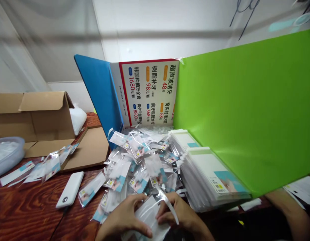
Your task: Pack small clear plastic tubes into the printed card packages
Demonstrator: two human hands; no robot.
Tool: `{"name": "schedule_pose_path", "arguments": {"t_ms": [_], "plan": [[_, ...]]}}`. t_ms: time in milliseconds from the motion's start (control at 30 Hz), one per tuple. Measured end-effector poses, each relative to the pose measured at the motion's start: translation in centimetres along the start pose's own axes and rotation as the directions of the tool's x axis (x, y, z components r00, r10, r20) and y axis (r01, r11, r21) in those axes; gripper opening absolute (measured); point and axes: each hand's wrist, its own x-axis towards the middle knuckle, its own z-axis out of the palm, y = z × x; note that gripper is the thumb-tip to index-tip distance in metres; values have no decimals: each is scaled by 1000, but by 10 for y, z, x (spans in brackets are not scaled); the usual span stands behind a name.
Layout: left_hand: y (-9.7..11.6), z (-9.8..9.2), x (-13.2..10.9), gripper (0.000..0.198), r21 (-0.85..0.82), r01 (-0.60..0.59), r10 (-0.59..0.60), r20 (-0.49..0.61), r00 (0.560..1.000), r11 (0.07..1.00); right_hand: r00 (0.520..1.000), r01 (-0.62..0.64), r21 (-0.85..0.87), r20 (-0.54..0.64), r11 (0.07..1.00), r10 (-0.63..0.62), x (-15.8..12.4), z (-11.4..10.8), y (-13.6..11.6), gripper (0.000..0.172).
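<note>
Low in the middle, my left hand [126,214] grips a clear plastic bag [151,214] from the left, its thumb lying across the front. My right hand [181,214] holds the same bag from the right, fingers curled at its edge. A narrow white strip [168,202] curves from the bag's top over my right fingers. Just beyond lies a loose heap of filled clear packets [139,167] with printed blue-and-white cards. On the right stands a neat stack of similar packets [210,177], with a second stack [183,139] behind it.
Around the heap stand a blue panel [94,90], a printed price board [149,93] and a large green panel [245,100]. Leftward are a white power bank [71,189] with a cable, a cardboard box [46,117] and a plastic tub [18,154]. Another person's forearm [290,207] shows at right.
</note>
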Motion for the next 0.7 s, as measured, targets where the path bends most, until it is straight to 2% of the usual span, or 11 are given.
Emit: {"name": "schedule_pose_path", "arguments": {"t_ms": [67, 167, 333, 400, 467, 600, 700], "plan": [[-4, -1, 1, 70, -11, -16, 16, -10, 1000, 1000, 999, -49, -20, -21, 999, 49, 0, -3, -2, 47], [-4, -2, 3, 73, -16, -23, 23, -22, 999, 1000, 992, 33, -45, -121, 998, -38, 2, -6, -8, 57], [-13, -5, 9, 91, 70, 49, -45, -55, 997, 996, 999, 6, -118, -47, 993, -12, 2, 1, -7, 57], [-23, -7, 14, 99, 111, 97, -86, -94, 992, 989, 995, 4, -107, -101, 994, -15, 0, 2, -1, 62], [-29, -7, 19, 99, 138, 93, -80, -98, 992, 986, 985, -16, -98, -171, 995, -1, -4, -2, 9, 69], [-19, -2, 24, 76, 156, 46, -47, 7, 999, 987, 981, -92, -103, -182, 990, 72, -10, -20, 32, 70], [-11, 1, 29, 78, 12, -13, 12, 73, 997, 1000, 986, -44, 83, -155, 996, 56, -8, -31, 48, 86]]}}
